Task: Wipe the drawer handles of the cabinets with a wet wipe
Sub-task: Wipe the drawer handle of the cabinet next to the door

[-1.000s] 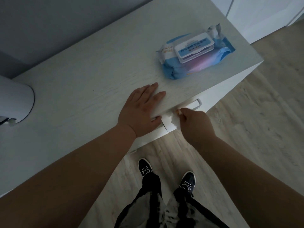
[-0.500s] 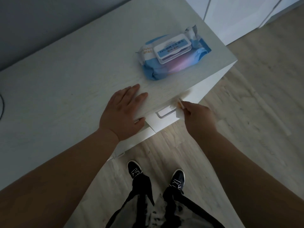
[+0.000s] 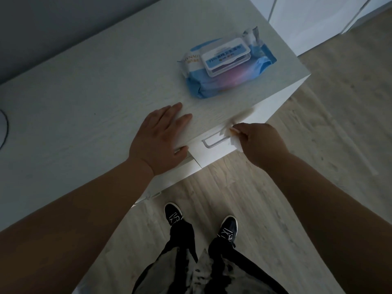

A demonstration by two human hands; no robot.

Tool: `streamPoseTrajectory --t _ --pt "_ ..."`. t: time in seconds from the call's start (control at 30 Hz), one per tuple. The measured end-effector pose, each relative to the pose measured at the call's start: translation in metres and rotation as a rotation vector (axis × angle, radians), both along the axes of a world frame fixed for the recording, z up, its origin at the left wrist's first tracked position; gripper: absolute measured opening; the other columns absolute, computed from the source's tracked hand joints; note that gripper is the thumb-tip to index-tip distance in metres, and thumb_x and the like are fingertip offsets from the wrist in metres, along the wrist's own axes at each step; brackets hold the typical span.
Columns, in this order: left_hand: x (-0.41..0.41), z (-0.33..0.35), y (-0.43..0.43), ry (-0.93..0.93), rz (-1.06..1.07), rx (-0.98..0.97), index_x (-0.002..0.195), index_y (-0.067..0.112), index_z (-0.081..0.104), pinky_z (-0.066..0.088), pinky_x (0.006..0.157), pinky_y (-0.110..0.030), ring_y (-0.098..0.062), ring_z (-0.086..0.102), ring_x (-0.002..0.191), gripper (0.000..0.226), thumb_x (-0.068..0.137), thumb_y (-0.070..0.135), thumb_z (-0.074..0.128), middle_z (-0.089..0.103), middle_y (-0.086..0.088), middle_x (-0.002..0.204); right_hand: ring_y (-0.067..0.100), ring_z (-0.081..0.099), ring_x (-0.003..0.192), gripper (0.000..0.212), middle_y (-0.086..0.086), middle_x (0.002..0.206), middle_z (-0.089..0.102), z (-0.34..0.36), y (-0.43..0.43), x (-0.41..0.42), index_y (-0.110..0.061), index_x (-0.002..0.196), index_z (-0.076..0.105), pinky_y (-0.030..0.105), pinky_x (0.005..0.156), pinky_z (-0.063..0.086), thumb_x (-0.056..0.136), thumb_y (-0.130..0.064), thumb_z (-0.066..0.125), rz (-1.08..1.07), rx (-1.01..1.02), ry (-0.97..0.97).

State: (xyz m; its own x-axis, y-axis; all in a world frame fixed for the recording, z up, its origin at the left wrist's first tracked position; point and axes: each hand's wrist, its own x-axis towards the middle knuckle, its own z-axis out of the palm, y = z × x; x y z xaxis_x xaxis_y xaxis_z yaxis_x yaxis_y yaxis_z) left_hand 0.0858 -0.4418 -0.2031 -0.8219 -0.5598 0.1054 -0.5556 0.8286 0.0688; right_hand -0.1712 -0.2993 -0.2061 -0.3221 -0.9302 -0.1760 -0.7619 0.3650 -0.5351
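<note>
Pack [image 3: 227, 66] reads "75%"; left hand [image 3: 161, 139] flat on worktop [image 3: 84, 102]; right hand [image 3: 263, 143] pinches wet wipe [image 3: 234, 143], slid to right end of drawer handle [image 3: 212, 143]

Black shoes [image 3: 173, 215] on pale wood floor [image 3: 318, 145] — white doors [image 3: 307, 22] top rt, cable [image 3: 4, 128] far left.
</note>
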Motion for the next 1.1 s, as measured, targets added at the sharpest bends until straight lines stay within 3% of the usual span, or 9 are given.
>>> streamPoseTrajectory --t 0.1,0.2,0.27,0.43,0.63,0.77,0.9,1.03,1.1 --pt "0.000 -0.001 0.001 0.026 0.004 -0.004 0.155 0.021 0.047 0.034 0.119 -0.053 -0.035 0.042 0.146 0.076 0.084 0.045 0.063 0.035 -0.009 0.166 -0.001 0.068 0.072 0.024 -0.015 0.077 0.074 0.007 -0.005 0.001 -0.033 0.094 0.076 0.023 0.069 0.055 0.100 -0.033 0.052 -0.062 0.023 -0.197" --pt "0.001 0.000 0.002 0.044 0.007 -0.004 0.155 0.021 0.048 0.034 0.119 -0.053 -0.035 0.043 0.146 0.076 0.084 0.044 0.065 0.036 -0.008 0.166 0.018 0.071 0.090 0.029 -0.007 0.097 0.077 0.000 0.000 0.000 -0.037 0.121 0.073 0.037 0.081 0.058 0.103 -0.033 0.051 0.043 0.002 0.041" --pt "0.001 0.001 0.002 0.048 0.000 0.000 0.154 0.021 0.048 0.033 0.119 -0.053 -0.036 0.043 0.146 0.076 0.084 0.044 0.064 0.036 -0.009 0.166 0.028 0.070 0.092 0.032 0.001 0.099 0.076 -0.002 0.004 0.002 -0.031 0.125 0.072 0.042 0.080 0.058 0.103 -0.027 0.049 0.092 -0.005 0.151" --pt "0.000 0.002 0.001 0.012 0.006 0.010 0.155 0.021 0.047 0.033 0.119 -0.053 -0.036 0.041 0.146 0.077 0.084 0.045 0.062 0.035 -0.009 0.167 -0.004 0.067 0.075 0.022 -0.012 0.079 0.074 0.006 -0.004 0.003 -0.034 0.100 0.075 0.019 0.072 0.050 0.102 -0.030 0.053 -0.051 -0.034 -0.142" --pt "0.000 0.003 0.002 0.009 0.020 0.020 0.155 0.022 0.048 0.033 0.119 -0.053 -0.036 0.042 0.145 0.077 0.083 0.046 0.063 0.035 -0.007 0.166 0.030 0.067 0.094 0.025 0.001 0.099 0.074 0.002 0.000 0.003 -0.027 0.121 0.070 0.042 0.081 0.057 0.101 -0.028 0.054 0.077 0.020 0.119" --pt "0.000 0.004 0.002 0.011 0.018 0.020 0.155 0.022 0.048 0.033 0.119 -0.053 -0.035 0.042 0.146 0.077 0.083 0.046 0.063 0.036 -0.008 0.166 0.029 0.069 0.088 0.032 0.000 0.094 0.075 0.006 -0.009 -0.001 -0.030 0.117 0.072 0.043 0.077 0.058 0.099 -0.038 0.047 0.083 -0.030 0.099" --pt "0.000 0.004 0.003 0.011 0.017 0.022 0.155 0.022 0.047 0.033 0.119 -0.054 -0.034 0.041 0.146 0.076 0.084 0.046 0.063 0.036 -0.008 0.166 0.032 0.069 0.087 0.029 0.001 0.097 0.074 0.001 -0.001 -0.002 -0.028 0.122 0.072 0.041 0.074 0.058 0.098 -0.024 0.056 0.136 -0.007 0.194" --pt "-0.001 0.003 0.002 0.014 0.016 0.022 0.154 0.021 0.048 0.034 0.118 -0.054 -0.036 0.042 0.145 0.076 0.084 0.045 0.064 0.036 -0.008 0.166 0.022 0.068 0.084 0.026 -0.002 0.089 0.075 0.007 -0.010 -0.008 -0.029 0.109 0.075 0.036 0.078 0.056 0.103 -0.040 0.051 0.072 -0.043 0.019" --pt "-0.001 0.003 0.002 0.016 0.012 0.019 0.154 0.021 0.048 0.035 0.117 -0.055 -0.036 0.043 0.145 0.076 0.083 0.045 0.065 0.036 -0.008 0.166 0.020 0.067 0.087 0.028 -0.004 0.094 0.075 0.010 -0.010 -0.010 -0.033 0.113 0.074 0.035 0.079 0.055 0.104 -0.042 0.050 0.084 -0.046 0.038"
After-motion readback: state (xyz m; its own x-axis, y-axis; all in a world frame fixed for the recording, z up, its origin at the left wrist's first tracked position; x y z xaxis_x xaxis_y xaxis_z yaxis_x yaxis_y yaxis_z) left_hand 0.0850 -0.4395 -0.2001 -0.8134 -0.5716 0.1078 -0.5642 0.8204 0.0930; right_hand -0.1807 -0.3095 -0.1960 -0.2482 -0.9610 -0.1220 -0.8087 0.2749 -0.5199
